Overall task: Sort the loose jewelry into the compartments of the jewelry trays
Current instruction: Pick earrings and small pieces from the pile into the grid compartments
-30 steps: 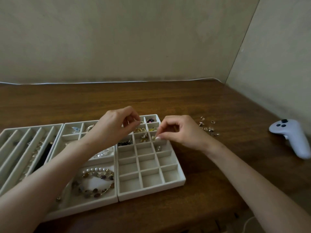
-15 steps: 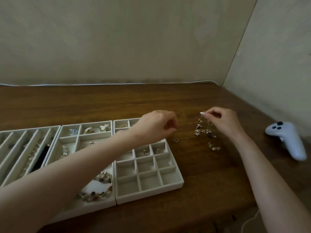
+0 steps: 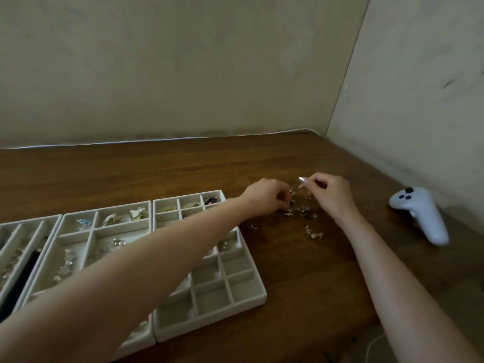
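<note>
The loose jewelry [image 3: 301, 211], a pile of small metal pieces, lies on the wooden table right of the trays. A single ring [image 3: 254, 226] and a small cluster [image 3: 314, 232] lie apart, nearer to me. My left hand [image 3: 264, 199] reaches across the small-grid tray [image 3: 209, 326], fingertips curled into the pile's left side. My right hand [image 3: 330, 196] hovers over the pile's right side, fingers pinched together, one finger raised. Whether either hand grips a piece is hidden by the fingers. The tray's far compartments hold earrings.
A middle tray [image 3: 90, 241] with larger compartments holds brooches and beads. A long-slot tray [image 3: 48, 226] sits at the far left. A white game controller [image 3: 421, 216] lies at the right, near the side wall. My left forearm covers much of the trays.
Both hands left the small-grid tray and moved right to the loose pile. The left hand has now reached the pile, and the right hand has lowered onto it.
</note>
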The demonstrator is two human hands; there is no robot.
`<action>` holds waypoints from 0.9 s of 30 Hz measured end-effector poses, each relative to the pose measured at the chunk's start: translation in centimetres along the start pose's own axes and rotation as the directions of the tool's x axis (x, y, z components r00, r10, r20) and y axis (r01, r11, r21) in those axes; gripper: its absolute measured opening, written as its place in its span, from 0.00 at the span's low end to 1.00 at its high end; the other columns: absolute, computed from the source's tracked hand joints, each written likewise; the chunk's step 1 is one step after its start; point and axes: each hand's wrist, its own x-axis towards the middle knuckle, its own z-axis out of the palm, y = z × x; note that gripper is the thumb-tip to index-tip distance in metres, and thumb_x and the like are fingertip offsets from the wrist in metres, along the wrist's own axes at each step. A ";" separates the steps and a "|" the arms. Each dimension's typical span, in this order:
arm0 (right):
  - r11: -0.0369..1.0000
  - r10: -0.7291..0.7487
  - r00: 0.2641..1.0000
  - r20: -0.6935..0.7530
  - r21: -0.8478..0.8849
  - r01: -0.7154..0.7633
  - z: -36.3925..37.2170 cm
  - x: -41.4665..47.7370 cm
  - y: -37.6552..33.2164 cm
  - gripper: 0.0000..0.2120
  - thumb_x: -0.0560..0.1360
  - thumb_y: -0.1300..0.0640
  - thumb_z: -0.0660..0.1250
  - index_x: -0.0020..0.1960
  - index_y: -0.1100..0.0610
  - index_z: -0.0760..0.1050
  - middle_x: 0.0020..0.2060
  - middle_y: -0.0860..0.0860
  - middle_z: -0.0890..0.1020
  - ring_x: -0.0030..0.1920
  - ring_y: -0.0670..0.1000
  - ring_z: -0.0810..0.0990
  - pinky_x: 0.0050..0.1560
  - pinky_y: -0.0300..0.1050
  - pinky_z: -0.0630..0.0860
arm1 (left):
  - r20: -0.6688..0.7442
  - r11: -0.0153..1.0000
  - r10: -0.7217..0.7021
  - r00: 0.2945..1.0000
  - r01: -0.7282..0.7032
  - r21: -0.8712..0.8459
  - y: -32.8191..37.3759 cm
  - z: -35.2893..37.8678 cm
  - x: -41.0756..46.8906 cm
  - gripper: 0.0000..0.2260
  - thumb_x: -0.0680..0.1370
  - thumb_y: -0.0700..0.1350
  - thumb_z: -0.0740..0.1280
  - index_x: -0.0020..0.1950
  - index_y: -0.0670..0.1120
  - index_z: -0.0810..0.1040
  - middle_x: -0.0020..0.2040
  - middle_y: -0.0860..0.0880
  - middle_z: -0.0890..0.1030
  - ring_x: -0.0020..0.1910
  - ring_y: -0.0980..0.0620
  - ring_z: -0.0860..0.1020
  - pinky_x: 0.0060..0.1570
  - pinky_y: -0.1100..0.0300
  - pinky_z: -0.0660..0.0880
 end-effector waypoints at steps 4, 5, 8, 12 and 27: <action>1.000 -0.023 1.000 0.000 -0.002 0.023 0.1 0.1 0.0 0.09 0.76 0.52 0.66 0.43 0.54 0.82 0.33 0.48 0.80 0.37 0.45 0.78 0.36 0.36 0.68 | -0.017 1.000 -0.015 1.000 0.014 -0.019 -0.2 -0.4 -0.4 0.02 0.76 0.43 0.66 0.47 0.49 0.75 0.50 0.51 0.78 0.51 0.53 0.76 0.54 0.55 0.76; 1.000 -0.023 1.000 0.006 0.003 0.023 0.0 0.1 0.0 0.09 0.76 0.52 0.66 0.43 0.54 0.82 0.34 0.48 0.81 0.37 0.45 0.78 0.36 0.36 0.68 | -0.035 1.000 -0.014 0.999 0.013 -0.028 -0.3 -0.7 -0.7 0.02 0.76 0.43 0.65 0.47 0.50 0.75 0.50 0.51 0.78 0.50 0.54 0.77 0.54 0.55 0.76; 1.000 -0.017 0.999 0.045 0.021 0.016 -0.1 0.2 0.0 0.06 0.75 0.52 0.68 0.43 0.53 0.81 0.37 0.46 0.81 0.40 0.44 0.78 0.38 0.36 0.68 | -0.141 0.999 -0.010 0.990 0.003 -0.045 -0.5 -2.1 -2.5 0.02 0.76 0.43 0.65 0.45 0.49 0.75 0.47 0.52 0.78 0.47 0.55 0.77 0.53 0.55 0.76; 1.000 -0.013 0.975 0.220 -0.011 0.016 0.0 0.1 -0.2 0.03 0.73 0.52 0.70 0.45 0.50 0.81 0.43 0.43 0.81 0.45 0.43 0.77 0.42 0.38 0.70 | -0.245 1.000 -0.002 0.969 -0.004 -0.024 -1.0 -4.9 -7.1 0.01 0.76 0.43 0.67 0.45 0.47 0.77 0.44 0.56 0.76 0.42 0.59 0.75 0.45 0.67 0.73; 0.986 -0.075 0.969 0.237 -0.126 0.107 1.3 0.2 -0.1 0.03 0.71 0.56 0.73 0.43 0.51 0.80 0.42 0.45 0.79 0.42 0.43 0.74 0.41 0.37 0.68 | -0.256 1.000 0.003 0.967 -0.010 -0.026 -4.7 -5.7 -18.2 0.10 0.70 0.43 0.72 0.37 0.57 0.76 0.44 0.58 0.79 0.43 0.59 0.76 0.40 0.73 0.70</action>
